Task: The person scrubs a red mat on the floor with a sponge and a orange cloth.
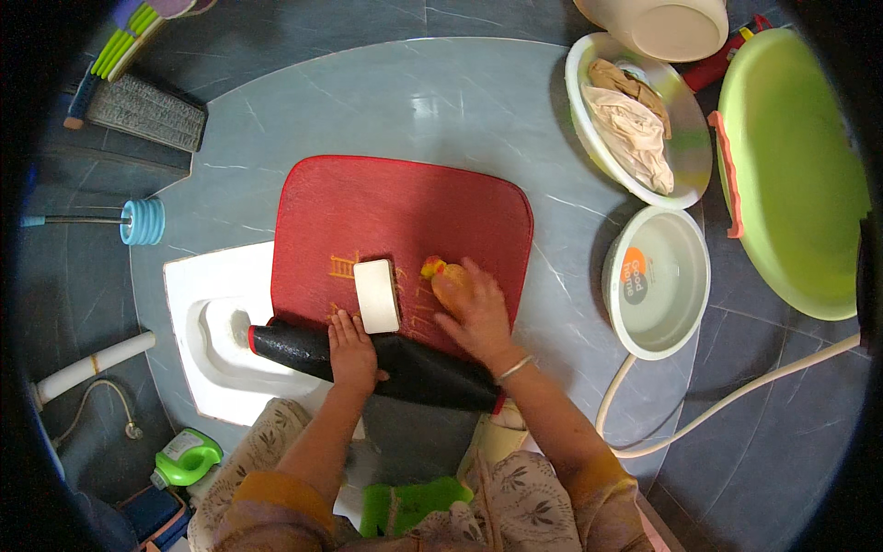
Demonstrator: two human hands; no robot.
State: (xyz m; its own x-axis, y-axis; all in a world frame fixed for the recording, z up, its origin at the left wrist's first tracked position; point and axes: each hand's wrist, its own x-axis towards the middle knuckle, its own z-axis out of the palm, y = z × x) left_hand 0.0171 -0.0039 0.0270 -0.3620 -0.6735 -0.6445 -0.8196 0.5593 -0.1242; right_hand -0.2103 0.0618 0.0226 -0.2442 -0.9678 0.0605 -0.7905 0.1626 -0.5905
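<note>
A red floor mat [386, 200] with yellow printed marks lies on the floor, its near edge folded up to show a black underside [434, 372]. My left hand [353, 355] rests flat across that fold, fingers reaching onto the red side and holding nothing. Just right of its fingertips, a white rectangular block [377, 297] sits on the mat. On the mat's right part my right hand [476, 310], blurred, grips a tan rounded object [452, 286] with a red and yellow end. The fingers partly cover it, so its exact kind is unclear.
A white squat toilet pan [207, 331] borders the mat at left. To the right stand a pale basin of water [693, 276], a basin [583, 117] holding cloths [631, 131], and a large green tub [786, 172]. A hose [745, 393] crosses the floor. A green bottle [186, 459] is lower left.
</note>
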